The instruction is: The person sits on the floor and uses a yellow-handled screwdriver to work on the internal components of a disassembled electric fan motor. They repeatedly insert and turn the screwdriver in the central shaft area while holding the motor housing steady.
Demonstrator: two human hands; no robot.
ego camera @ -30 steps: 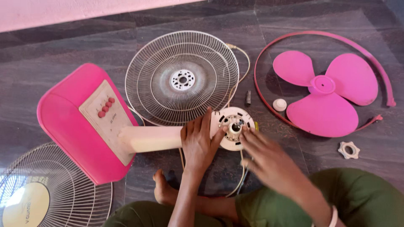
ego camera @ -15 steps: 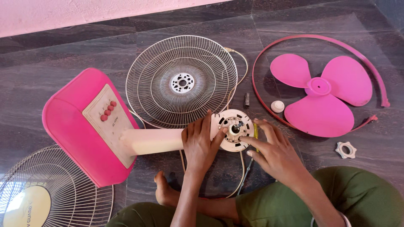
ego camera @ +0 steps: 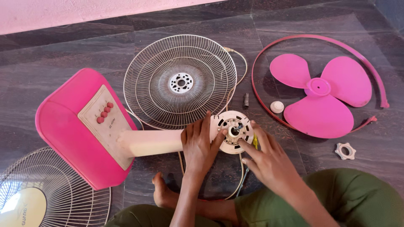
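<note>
- Motor head (ego camera: pixel 232 131) of the dismantled pink fan lies on the dark floor (ego camera: pixel 63 50) at the middle of the head view, on the end of the cream stem (ego camera: pixel 153 142) that runs left to the pink base (ego camera: pixel 67 126); its round face with the central shaft points up.
- Left hand (ego camera: pixel 200 145) lies curled over the joint of stem and motor head, fingers spread on the near-left rim, pinning it down; it sits in the same place as a second ago, so the head is held steady throughout.
- Right hand (ego camera: pixel 269 162) has moved in from the near right; a second ago it hung lower, now its fingertips touch the right edge of the motor face, half closed around a thin yellow-handled tool (ego camera: pixel 255 141); how firmly it grips I cannot tell; the work looks to have shifted onto the face of the motor.
- Rear grille (ego camera: pixel 181 82) lies just beyond the motor head; the pink blade (ego camera: pixel 322 96) sits inside the pink rim ring (ego camera: pixel 357 52) at the far right; a white cap (ego camera: pixel 276 106) and a small dark piece (ego camera: pixel 246 100) lie between them; a white nut (ego camera: pixel 345 150) lies at the right; the front grille (ego camera: pixel 38 201) is at the near left; none has shifted.
</note>
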